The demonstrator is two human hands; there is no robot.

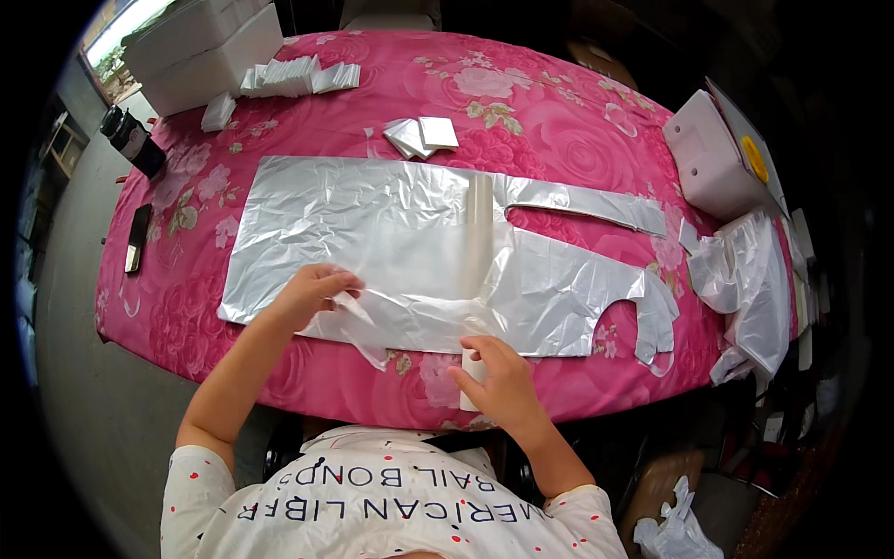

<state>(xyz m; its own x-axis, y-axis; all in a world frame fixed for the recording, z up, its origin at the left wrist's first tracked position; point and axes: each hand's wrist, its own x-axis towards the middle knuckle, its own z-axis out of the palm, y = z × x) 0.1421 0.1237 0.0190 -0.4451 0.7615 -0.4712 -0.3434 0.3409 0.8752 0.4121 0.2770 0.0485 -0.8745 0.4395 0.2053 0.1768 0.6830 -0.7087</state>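
A stack of silvery-white plastic aprons [307, 219] lies flat across the table, its neck loops and cut-outs toward the right. Over it spreads a thin translucent plastic apron [410, 252], partly folded. My left hand [321, 291] is closed on a loose edge of this apron, above the stack's near side. Across the middle runs a long pale strip [479, 224], whose white near end [471, 380] sticks out past the stack. My right hand [498, 374] has its thumb and fingers around that near end. Whether the strip is flat or rolled, I cannot tell.
A pink flowered cloth [549, 121] covers the table. Folded white packets [293, 76] and a smaller pile [421, 136] lie beyond the stack. White foam boxes [200, 56], a black bottle [133, 140] and a phone [138, 238] are left; a white box [712, 154] and plastic bags [750, 279] right.
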